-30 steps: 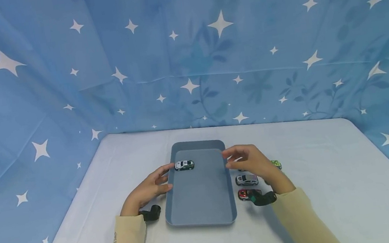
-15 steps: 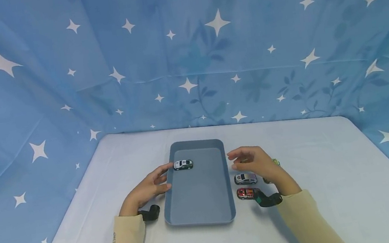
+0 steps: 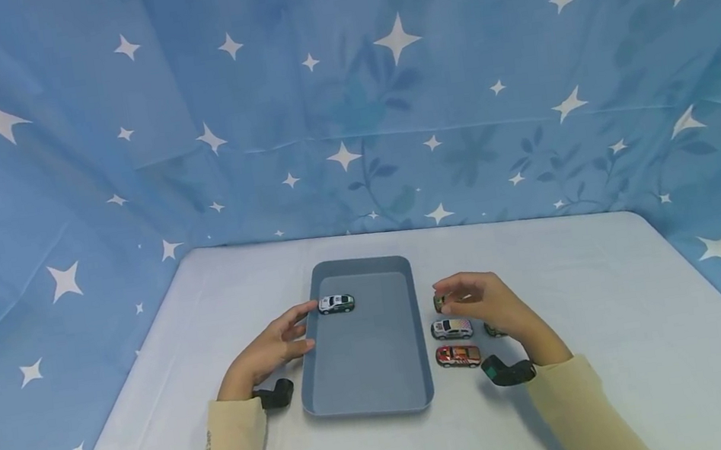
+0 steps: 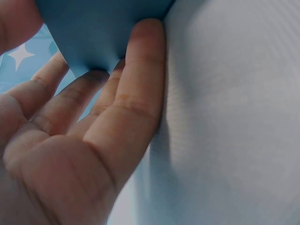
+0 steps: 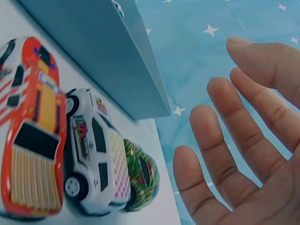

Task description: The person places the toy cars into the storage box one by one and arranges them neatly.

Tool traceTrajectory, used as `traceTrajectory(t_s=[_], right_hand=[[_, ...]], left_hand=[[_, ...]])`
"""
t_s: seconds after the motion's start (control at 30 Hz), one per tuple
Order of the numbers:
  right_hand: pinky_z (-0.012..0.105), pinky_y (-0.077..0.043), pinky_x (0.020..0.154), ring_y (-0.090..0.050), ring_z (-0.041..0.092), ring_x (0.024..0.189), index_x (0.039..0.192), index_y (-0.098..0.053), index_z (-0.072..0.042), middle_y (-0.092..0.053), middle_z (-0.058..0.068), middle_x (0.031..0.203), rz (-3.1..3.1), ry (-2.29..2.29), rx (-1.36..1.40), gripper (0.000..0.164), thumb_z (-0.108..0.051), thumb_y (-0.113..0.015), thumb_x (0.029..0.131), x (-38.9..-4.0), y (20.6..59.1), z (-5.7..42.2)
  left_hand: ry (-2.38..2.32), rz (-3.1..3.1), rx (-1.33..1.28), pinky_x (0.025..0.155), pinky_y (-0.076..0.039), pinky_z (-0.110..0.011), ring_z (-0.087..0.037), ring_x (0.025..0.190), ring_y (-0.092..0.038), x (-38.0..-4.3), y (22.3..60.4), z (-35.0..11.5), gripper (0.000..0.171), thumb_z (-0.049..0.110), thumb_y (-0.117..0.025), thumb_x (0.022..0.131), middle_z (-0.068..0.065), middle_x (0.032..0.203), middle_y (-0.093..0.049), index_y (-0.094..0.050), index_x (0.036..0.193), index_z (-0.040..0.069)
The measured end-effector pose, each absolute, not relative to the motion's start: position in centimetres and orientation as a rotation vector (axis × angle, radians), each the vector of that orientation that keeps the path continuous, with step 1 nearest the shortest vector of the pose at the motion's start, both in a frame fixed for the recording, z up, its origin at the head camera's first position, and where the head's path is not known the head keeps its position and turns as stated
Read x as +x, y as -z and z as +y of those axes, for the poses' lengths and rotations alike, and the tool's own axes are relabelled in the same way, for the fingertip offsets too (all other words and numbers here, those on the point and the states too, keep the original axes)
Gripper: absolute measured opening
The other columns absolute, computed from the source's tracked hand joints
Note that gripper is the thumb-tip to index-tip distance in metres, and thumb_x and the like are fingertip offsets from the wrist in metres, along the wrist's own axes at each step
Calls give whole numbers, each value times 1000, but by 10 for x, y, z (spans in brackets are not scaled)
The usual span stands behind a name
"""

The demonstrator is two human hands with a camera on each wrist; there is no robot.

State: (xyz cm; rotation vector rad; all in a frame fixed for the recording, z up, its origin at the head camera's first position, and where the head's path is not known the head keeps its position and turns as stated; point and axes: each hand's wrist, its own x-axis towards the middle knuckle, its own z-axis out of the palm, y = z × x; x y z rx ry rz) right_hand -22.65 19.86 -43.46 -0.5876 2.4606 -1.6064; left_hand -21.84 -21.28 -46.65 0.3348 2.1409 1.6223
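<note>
My left hand (image 3: 271, 353) rests its loosely extended fingers against the left wall of a blue-grey tray (image 3: 369, 362); in the left wrist view, fingers (image 4: 140, 70) touch the tray's outer side. Inside the tray, near its upper left, sits a white and green toy car (image 3: 336, 304). Holding nothing, my right hand (image 3: 493, 306) hovers right of the tray with relaxed, spread fingers. Below it on the table are a green camouflage toy car (image 5: 143, 173), a white toy car with a chequered patch (image 3: 451, 329) and a red and yellow toy car (image 3: 458, 356).
Another toy car (image 3: 494, 330) is mostly hidden under my right wrist. A white cloth covers the table (image 3: 590, 285). Behind it hangs a blue curtain (image 3: 343, 104) with white stars. Small black cameras are strapped to both wrists.
My right hand has drawn away from the tray's right rim, moving right over the cars, and more of the red and green cars shows. The left hand stays at the tray.
</note>
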Motion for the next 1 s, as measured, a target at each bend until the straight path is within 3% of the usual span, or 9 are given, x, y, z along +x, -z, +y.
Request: traceTrajectory(t_s=[0.17, 0.47, 0.73, 1.0], right_hand=[[29, -59, 90, -69, 23, 107, 133, -68, 11, -72, 26, 128, 2456, 1613, -586, 38, -4, -76, 99, -223, 435, 204], [38, -57, 100, -71, 22, 107, 132, -70, 9, -74, 23, 125, 2575, 1557, -581, 37, -5, -77, 99, -219, 435, 216], [27, -57, 94, -69, 11, 102, 132, -69, 11, -73, 25, 125, 2566, 1568, -559, 37, -5, -76, 100, -218, 437, 225], [34, -57, 96, -70, 20, 106, 133, -70, 8, -74, 22, 125, 2607, 1532, -481, 37, -7, -76, 100, -217, 440, 235]], left_hand=[[-1613, 2147, 328, 121, -34, -69, -59, 159, -17, -218, 467, -214, 74, 2, -65, 105, -32, 176, -13, -29, 170, 2], [-1617, 2149, 324, 121, -35, -69, -58, 159, -17, -219, 469, -212, 73, 1, -64, 105, -31, 176, -14, -30, 169, 3], [-1614, 2145, 324, 121, -34, -69, -58, 159, -17, -220, 469, -213, 74, 2, -65, 104, -32, 176, -14, -29, 170, 2], [-1619, 2140, 331, 120, -34, -70, -59, 159, -16, -220, 469, -213, 75, 2, -64, 104, -33, 175, -13, -29, 170, 2]])
